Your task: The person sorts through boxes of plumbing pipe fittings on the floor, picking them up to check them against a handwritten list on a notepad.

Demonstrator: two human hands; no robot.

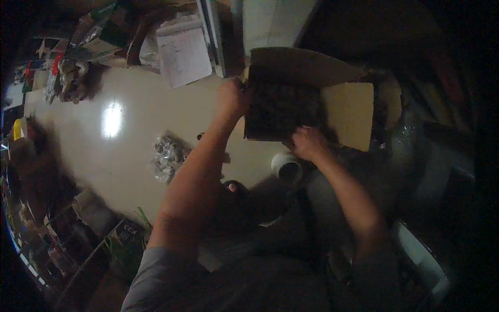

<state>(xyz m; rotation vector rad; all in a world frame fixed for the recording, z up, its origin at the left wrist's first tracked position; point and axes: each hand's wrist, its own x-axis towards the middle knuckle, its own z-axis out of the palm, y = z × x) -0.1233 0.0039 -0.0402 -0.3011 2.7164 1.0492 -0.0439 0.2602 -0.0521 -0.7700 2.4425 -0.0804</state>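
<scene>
An open cardboard box (349,117) stands in front of me, its flaps spread at the far and right sides. My left hand (232,96) is closed around its left edge near the far corner. At the near edge, my right hand (310,143) has its fingers curled over the rim. Dark contents fill the box, too dim to make out. Just below my right hand is a white cylindrical object (287,167) with a round opening facing me.
A clear plastic bag of small items (168,156) lies on the pale floor (128,156) left of my forearm. Behind it, a white sheet-like panel (185,54) leans by a metal post (212,39). Cluttered goods (70,74) line the left side. The right side is very dark.
</scene>
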